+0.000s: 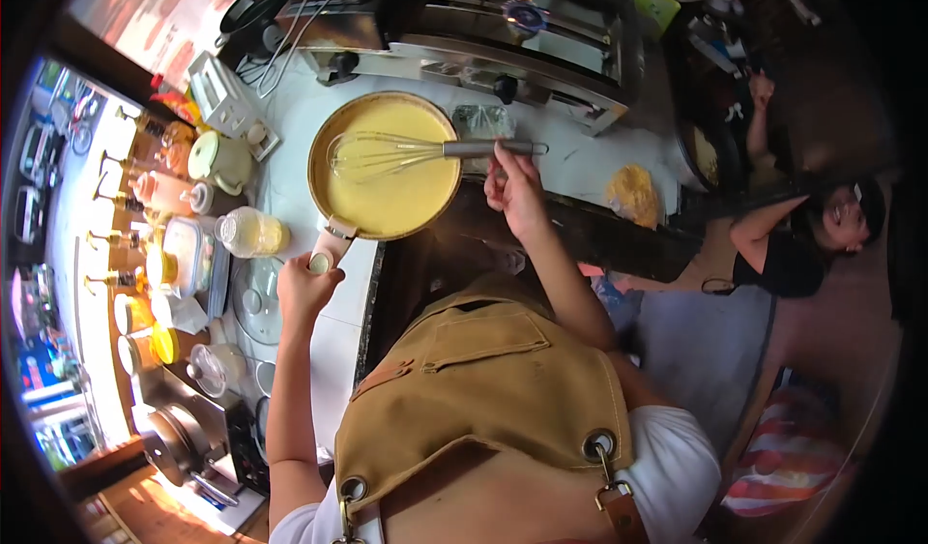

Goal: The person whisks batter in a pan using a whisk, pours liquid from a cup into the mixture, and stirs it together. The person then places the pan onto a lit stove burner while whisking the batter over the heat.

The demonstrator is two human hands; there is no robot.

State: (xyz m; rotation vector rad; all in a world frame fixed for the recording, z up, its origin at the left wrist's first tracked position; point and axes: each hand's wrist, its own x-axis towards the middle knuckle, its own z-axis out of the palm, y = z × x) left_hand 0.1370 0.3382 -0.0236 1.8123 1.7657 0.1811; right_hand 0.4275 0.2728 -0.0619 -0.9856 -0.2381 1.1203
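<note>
A round pan (314,172) with a light rim holds a smooth yellow liquid (391,201). My left hand (307,288) is wrapped round the pan's handle (334,238), close to the counter. In my right hand (517,191) is the grey handle of a wire whisk (474,148), gripped between thumb and fingers. The whisk's wire loops lie over the yellow liquid on the pan's left side; I cannot tell how deep they reach.
A gas stove (522,60) with a lit burner (525,17) stands beyond the pan. Bottles and a jar (253,232) crowd the left, near a glass lid (256,300). A yellowish bag (633,194) lies at right. Another person (788,244) is farther right.
</note>
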